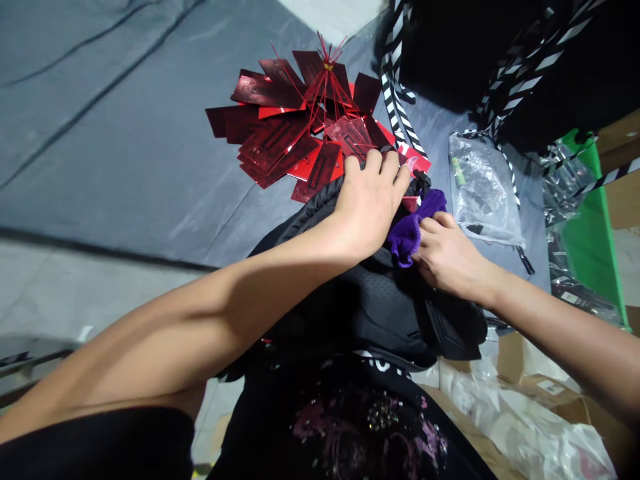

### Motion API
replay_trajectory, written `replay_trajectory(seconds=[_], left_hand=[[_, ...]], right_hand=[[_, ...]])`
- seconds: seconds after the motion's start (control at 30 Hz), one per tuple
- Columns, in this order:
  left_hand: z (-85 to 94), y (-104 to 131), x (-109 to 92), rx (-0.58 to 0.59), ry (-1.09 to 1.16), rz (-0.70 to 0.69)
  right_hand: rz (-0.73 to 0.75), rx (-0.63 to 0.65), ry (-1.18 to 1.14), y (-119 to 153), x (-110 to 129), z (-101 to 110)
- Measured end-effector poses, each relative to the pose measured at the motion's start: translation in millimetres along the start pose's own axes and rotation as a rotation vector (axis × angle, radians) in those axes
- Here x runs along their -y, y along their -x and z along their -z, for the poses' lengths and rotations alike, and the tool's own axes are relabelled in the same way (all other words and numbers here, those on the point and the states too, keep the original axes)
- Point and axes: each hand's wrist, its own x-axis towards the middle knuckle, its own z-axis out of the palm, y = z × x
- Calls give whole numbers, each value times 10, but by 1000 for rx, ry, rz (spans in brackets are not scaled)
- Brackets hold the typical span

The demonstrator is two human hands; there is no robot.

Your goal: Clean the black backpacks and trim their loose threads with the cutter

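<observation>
A black padded bag (pixel 370 313), perhaps a backpack, lies at the table's near edge against my body. My left hand (pixel 373 200) rests on its upper part, fingers stretched out and slightly apart, tips beside the red tags. Bunched purple cloth (pixel 404 239) is gripped in my right hand (pixel 445 257), whose fingers are curled at the bag's right side. Just beyond both hands, a bundle of dark red hang tags (pixel 275 137) on red strings fans out across the table. A black buckle (pixel 423 179) shows above the cloth.
The grey-covered table (pixel 125 147) stretches away to the left. To the right lie a clear plastic bag (pixel 485 187) and black-and-white striped straps (pixel 395 100). A green bin (pixel 595 227) holds plastic-wrapped items. Cardboard boxes (pixel 550 387) and plastic wrapping sit at the lower right.
</observation>
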Motion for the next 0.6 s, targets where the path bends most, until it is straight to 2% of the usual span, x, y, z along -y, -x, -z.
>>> replay_trajectory(seconds=[0.17,0.33,0.43,0.6], left_hand=[[41,12,-8,8,-69,-14],[28,1,-2,-15,-103,-7],[27,-7,-1,-17,-130,-22],[50,-15,-6,17,-43,3]], right_hand=[[48,-70,-183,179,48,-22],[109,-54,-58,44,77,-146],[94,-49,9,16,58,-185],[81,-95,26,46,58,-217]])
